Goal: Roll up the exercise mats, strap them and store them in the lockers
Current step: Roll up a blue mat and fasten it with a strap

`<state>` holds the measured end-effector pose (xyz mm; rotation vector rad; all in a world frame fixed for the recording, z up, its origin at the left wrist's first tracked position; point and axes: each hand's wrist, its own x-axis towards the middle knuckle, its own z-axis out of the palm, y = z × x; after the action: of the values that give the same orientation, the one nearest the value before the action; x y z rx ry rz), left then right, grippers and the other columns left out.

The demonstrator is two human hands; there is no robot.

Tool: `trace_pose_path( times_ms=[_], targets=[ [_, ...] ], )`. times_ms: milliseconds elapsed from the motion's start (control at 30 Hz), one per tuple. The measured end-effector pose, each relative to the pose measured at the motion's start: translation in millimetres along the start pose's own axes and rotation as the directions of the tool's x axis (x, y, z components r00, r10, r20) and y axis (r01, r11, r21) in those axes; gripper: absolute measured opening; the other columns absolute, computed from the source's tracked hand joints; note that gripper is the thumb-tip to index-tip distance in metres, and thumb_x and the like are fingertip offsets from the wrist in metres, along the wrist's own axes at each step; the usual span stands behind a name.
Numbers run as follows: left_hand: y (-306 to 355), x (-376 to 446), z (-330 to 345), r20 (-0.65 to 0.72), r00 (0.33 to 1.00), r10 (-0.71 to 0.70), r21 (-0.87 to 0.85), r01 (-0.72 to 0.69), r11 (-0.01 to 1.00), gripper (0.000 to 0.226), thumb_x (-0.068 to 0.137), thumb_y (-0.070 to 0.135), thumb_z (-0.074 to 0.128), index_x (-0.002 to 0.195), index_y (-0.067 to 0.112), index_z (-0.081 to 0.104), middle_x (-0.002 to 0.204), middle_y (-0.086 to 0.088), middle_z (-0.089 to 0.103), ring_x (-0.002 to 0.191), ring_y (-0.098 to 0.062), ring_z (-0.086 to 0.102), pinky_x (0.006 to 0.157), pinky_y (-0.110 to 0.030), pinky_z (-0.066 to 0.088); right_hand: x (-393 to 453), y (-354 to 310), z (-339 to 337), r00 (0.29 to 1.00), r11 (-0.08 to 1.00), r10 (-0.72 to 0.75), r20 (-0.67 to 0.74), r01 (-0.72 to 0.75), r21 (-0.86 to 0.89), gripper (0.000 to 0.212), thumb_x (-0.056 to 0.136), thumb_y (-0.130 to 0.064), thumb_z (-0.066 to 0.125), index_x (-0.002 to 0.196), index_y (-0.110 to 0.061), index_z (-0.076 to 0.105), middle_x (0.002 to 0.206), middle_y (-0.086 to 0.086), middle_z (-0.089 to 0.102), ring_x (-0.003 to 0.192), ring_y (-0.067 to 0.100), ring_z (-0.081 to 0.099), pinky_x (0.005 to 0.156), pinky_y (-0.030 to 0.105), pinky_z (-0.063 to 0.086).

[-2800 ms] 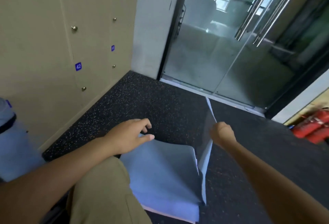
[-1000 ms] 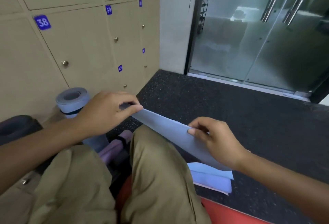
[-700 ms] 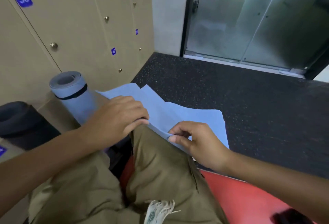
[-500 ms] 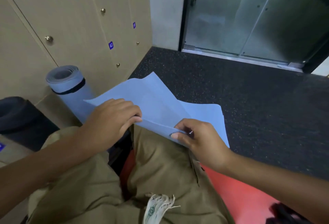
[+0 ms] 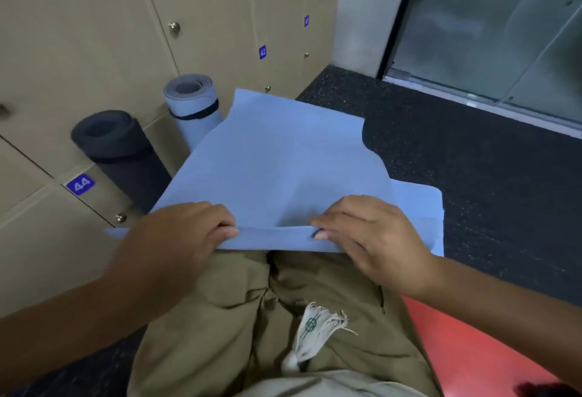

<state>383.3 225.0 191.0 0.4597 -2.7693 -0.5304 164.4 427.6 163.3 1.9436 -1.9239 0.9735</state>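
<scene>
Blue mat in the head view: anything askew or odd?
Yes. The blue mat is not flat: layers overlap crookedly, a lower layer juts out at the right. Left hand and right hand pinch its near edge. No damage visible.

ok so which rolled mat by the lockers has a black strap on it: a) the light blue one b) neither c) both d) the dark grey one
a: the light blue rolled mat stands upright with a black strap around it, while no strap shows on the dark grey rolled mat beside it.
</scene>
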Motion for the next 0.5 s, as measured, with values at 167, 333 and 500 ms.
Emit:
trace_pose_path(
  times_ms=[167,333,500],
  targets=[
    [4,-28,12,0.03,0.996,-0.089,-0.064,0.091,0.994,0.025,0.095,0.047,0.038,0.079,0.039,0.055,0.089,0.018,0.062,0.09,0.001,0.057,0.081,-0.016,0.041,-20,-5,4,0.994,0.996,-0.079,0.077,0.076,0.046,0.031,0.108,-0.02,0.047,0.112,-0.008,0.076,0.096,0.003,0.069,0.079,0.023,0.066,0.068,0.037,0.053],
    [8,-16,14,0.114,0.988,-0.102,-0.131,0.117,0.984,0.018,0.1,0.045,0.05,0.086,0.039,0.058,0.089,0.019,0.065,0.087,-0.008,0.062,0.067,-0.024,0.046,-29,-11,-4,0.977,0.967,0.175,0.121,-0.194,0.165,0.01,0.1,-0.026,0.063,0.099,-0.02,0.071,0.089,-0.015,0.063,0.08,0.004,0.059,0.074,0.014,0.045],
    [3,-4,15,0.322,0.944,-0.077,-0.237,0.159,0.958,0.013,0.1,0.028,0.062,0.091,0.037,0.058,0.079,0.006,0.064,0.071,-0.018,0.058,0.067,-0.032,0.046,-35,-19,-5,0.871,0.835,0.429,0.241,-0.484,0.261,0.016,0.093,-0.022,0.076,0.082,-0.028,0.065,0.078,-0.011,0.059,0.072,0.013,0.058,0.066,0.016,0.043]
  ],
)
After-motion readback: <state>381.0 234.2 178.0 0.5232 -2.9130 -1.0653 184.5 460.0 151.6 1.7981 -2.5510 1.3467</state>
